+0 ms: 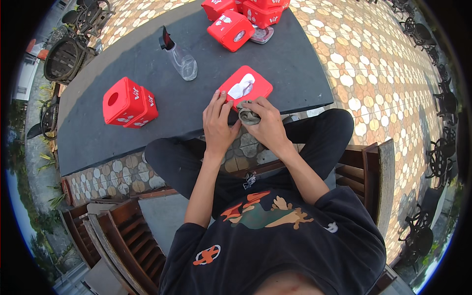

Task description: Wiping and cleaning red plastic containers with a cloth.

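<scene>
A red plastic tissue box (261,82) lies at the table's near edge, with white tissue (241,87) at the opening in its top. My left hand (217,127) holds the box at its near left corner, fingertips on the top rim. Bunched in my right hand (269,123) is a grey-green cloth (248,113), pressed to the near side of the box. Part of that side is hidden behind both hands. Beyond the box stands a clear spray bottle (185,62) with a black trigger head and a little liquid at its bottom.
Two red boxes (123,101) sit together at the left of the dark table (177,107). More red boxes (232,31) are piled at the far end, beside a flat, pinkish lid-like piece (263,34). Slatted wooden chairs (134,228) stand close on my left.
</scene>
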### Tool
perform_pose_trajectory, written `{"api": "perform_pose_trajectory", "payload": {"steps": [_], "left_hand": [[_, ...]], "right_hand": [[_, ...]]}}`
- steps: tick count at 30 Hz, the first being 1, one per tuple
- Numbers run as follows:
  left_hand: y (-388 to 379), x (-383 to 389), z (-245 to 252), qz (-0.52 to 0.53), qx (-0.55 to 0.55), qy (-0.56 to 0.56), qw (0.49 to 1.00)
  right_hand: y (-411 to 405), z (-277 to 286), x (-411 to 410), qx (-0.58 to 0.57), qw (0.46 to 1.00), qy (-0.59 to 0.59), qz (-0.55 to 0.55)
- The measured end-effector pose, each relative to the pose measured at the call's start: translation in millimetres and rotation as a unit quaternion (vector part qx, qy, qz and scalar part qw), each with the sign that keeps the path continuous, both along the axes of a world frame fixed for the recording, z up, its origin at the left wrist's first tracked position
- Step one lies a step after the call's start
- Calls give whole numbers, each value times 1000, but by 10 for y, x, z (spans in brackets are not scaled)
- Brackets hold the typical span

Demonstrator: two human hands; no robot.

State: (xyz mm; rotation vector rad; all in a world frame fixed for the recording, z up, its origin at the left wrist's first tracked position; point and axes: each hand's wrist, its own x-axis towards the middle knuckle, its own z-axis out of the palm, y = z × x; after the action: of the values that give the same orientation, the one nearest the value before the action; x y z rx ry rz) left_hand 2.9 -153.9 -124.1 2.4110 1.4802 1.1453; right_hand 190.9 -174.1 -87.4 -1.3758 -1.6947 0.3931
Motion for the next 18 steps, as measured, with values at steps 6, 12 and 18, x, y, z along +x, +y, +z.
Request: {"api": "perform_pose_trajectory", "payload": {"steps": [6,12,18], "left_hand": [[-62,78,17,18,6,-30,999],[-99,225,-1,42,9,-20,999],[-163,269,-11,51,7,-16,999]], "right_hand": [[337,197,410,-36,998,49,-15],[403,49,233,39,996,-66,-48],[-36,135,218,-54,996,72,9]]}}
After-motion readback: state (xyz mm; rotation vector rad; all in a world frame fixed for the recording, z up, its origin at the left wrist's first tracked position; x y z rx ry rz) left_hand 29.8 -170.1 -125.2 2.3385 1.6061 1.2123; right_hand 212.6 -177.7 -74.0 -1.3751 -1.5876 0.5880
